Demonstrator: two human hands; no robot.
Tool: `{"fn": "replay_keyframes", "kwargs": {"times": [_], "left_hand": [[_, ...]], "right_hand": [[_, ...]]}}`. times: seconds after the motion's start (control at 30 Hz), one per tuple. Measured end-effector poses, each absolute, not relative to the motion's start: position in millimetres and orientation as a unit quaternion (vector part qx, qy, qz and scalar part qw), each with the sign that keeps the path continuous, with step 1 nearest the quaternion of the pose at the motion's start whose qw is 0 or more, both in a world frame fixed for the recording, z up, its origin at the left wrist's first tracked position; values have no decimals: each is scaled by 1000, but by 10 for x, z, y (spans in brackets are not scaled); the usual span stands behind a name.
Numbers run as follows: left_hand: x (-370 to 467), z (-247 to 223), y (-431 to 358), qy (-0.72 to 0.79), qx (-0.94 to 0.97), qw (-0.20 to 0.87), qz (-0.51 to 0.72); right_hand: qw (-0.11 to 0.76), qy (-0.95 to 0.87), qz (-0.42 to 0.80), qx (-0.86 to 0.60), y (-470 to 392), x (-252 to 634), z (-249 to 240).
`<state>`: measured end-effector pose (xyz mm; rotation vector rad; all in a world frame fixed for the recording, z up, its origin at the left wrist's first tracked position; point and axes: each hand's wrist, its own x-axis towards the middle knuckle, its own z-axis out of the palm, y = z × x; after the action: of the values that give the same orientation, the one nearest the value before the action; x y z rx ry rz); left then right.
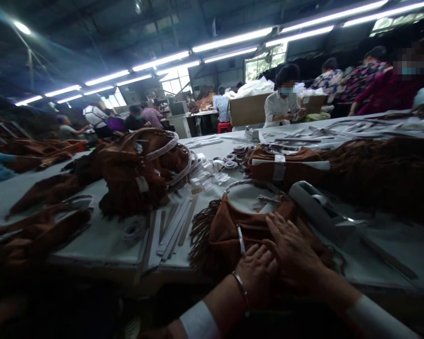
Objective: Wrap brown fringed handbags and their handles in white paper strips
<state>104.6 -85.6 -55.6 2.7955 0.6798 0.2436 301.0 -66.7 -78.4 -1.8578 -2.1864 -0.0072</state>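
A brown fringed bag [229, 230] with a white lining and a white strap lies on the white table [106, 235] right in front of me. My left hand [257, 272], a thin bangle at its wrist, is curled on the near side of the bag. Just above and to the right of it, my right hand [294, 250] lies flat on the bag's top with its fingers spread. Both wrists wear white cuffs.
A heap of brown fringed bags [137, 165] lies to the left and more bags [374, 169] to the right. White strips [176, 226] lie beside my bag, a grey tool [314, 202] to its right. A seated masked person [282, 101] and others work beyond the table, by a cardboard box [247, 109].
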Motion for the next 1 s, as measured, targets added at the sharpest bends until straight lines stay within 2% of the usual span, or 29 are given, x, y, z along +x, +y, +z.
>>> {"fn": "replay_keyframes", "kwargs": {"times": [0.2, 0.43, 0.6, 0.77, 0.9, 1.0], "left_hand": [[750, -591, -862, 245, 963, 100, 58], [45, -576, -851, 360, 931, 44, 44], [138, -459, -830, 420, 904, 56, 55], [479, -699, -871, 477, 873, 38, 95], [556, -867, -879, 490, 863, 51, 111], [512, -927, -857, 488, 862, 47, 132]], "right_hand": [[52, -729, 19, -682, -885, 3078, -1091], [69, -729, 18, -681, -878, 3038, -978], [79, -735, 22, -673, -925, 3051, -985], [140, -757, 17, -638, -943, 2955, -713], [201, -799, 111, -556, -740, 2543, -342], [171, -794, 187, -552, -470, 2130, -215]]}}
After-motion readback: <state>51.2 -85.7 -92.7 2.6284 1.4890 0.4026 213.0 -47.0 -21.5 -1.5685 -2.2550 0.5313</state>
